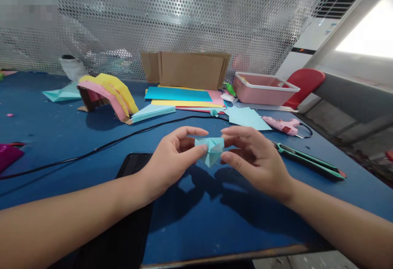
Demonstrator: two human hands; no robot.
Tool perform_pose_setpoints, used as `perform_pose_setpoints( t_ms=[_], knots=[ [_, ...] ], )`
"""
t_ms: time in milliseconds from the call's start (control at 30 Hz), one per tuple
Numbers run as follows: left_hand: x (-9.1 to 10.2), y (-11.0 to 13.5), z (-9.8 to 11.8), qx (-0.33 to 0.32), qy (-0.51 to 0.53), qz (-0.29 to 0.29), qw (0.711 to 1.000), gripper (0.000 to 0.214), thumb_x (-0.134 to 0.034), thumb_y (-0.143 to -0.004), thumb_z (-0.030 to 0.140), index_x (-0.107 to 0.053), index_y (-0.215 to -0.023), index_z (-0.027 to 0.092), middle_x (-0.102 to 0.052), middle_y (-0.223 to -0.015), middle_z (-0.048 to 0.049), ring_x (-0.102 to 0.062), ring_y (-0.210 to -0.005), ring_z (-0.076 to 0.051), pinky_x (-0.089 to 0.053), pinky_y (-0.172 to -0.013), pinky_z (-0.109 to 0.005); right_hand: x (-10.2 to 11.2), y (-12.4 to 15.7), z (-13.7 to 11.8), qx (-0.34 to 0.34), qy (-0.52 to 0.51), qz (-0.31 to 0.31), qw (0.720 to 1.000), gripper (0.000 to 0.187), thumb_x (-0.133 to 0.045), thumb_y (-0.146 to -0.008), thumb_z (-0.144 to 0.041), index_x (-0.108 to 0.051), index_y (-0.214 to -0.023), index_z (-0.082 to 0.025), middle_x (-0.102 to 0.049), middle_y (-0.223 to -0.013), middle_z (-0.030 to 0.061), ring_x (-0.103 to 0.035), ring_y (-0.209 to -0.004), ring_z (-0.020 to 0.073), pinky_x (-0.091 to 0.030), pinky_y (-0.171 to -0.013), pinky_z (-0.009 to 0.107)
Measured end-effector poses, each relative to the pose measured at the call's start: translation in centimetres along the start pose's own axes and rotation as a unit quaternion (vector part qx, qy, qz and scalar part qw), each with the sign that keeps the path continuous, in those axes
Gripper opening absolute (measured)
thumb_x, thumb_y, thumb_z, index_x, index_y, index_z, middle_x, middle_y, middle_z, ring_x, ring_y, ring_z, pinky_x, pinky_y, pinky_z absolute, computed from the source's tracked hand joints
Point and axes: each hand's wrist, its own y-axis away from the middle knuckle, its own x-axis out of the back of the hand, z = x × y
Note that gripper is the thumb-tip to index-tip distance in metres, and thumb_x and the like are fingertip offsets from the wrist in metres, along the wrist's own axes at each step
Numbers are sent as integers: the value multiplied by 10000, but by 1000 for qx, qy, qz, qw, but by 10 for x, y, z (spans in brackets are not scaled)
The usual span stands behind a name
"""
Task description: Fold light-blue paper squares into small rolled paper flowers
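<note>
A small piece of light blue folded paper with creases and pointed flaps is held up above the blue table. My left hand pinches its left side, thumb in front and fingers behind. At its right edge, my right hand has its fingers curled behind the paper and its thumb close to the lower right side; part of that grip is hidden. Beneath both hands lie their shadows on the table. A black flat device lies under my left forearm.
Light blue sheets, a pink glue gun and a green-black cutter lie to the right. Behind are coloured paper, cardboard and a pink basket. A yellow-pink arch stands left; a black cable crosses the table.
</note>
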Motion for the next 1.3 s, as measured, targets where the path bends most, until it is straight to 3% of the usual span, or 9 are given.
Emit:
perform_pose_setpoints(
  t_ms=[167, 267, 433, 567, 733, 967, 1167, 1300],
  knots=[
    [0, -1, 0, -2, -40, 17, 999, 248, -652, -825, 282, -588, -1052, 204, -490, -638, 69, -443, -590, -81, -375, -565, -208, 3, -2, 3, 65, 96, -48, 992, 214, -636, -858, -133, -609, -1033, -254, -588, -973, 36, -600, -885, 147, -587, -702, 242],
    [0, -1, 0, 11, -50, 13, 999, 285, -645, -825, 299, -566, -1079, 196, -531, -681, 54, -491, -617, -97, -400, -580, -221, 4, -3, 3, 101, 113, -56, 987, 302, -636, -853, -130, -587, -1120, -262, -556, -1069, 66, -595, -953, 170, -595, -707, 260],
    [0, 0, 0, 27, -53, 2, 998, 335, -662, -812, 346, -551, -1092, 199, -591, -750, 33, -566, -665, -120, -430, -610, -237, 6, -6, 0, 152, 219, -68, 961, 143, -633, -848, -146, -600, -953, -238, -570, -1039, 75, -613, -917, 185, -568, -786, 323],
    [0, -1, -1, 35, -49, -1, 998, 361, -665, -809, 365, -536, -1100, 194, -600, -760, 31, -603, -676, -130, -468, -626, -244, 8, -6, -1, 156, 253, -90, 951, 121, -619, -855, -166, -585, -947, -236, -569, -1045, 86, -605, -945, 198, -540, -838, 353],
    [-1, -1, -2, 49, -76, -20, 996, 352, -673, -802, 351, -529, -1084, 198, -587, -736, 41, -619, -656, -127, -504, -594, -231, 6, -4, 0, 147, 266, -136, 943, 136, -707, -818, -269, -614, -880, -191, -527, -1048, 110, -590, -926, 193, -535, -772, 300],
    [-4, -2, -3, 66, -44, -34, 996, 358, -692, -785, 354, -532, -1063, 198, -621, -776, 15, -652, -696, -159, -572, -624, -292, 2, -3, 4, 116, 229, -135, 957, 83, -616, -853, -119, -596, -842, -199, -517, -1004, 66, -585, -940, 168, -525, -858, 318],
    [-5, -1, -3, 38, -53, -49, 997, 350, -708, -770, 347, -546, -1037, 189, -649, -806, -12, -654, -744, -176, -562, -681, -308, 4, -4, 1, 119, 261, -140, 948, 97, -652, -831, -143, -594, -781, -203, -519, -932, 57, -556, -899, 187, -530, -828, 345],
    [-3, -1, -2, 30, -41, -22, 998, 331, -707, -773, 360, -539, -1006, 195, -614, -759, 19, -623, -686, -141, -518, -637, -263, 6, -5, -1, 59, 179, -118, 975, 75, -603, -882, -190, -632, -814, -204, -538, -987, 66, -590, -926, 180, -532, -837, 325]
  ],
)
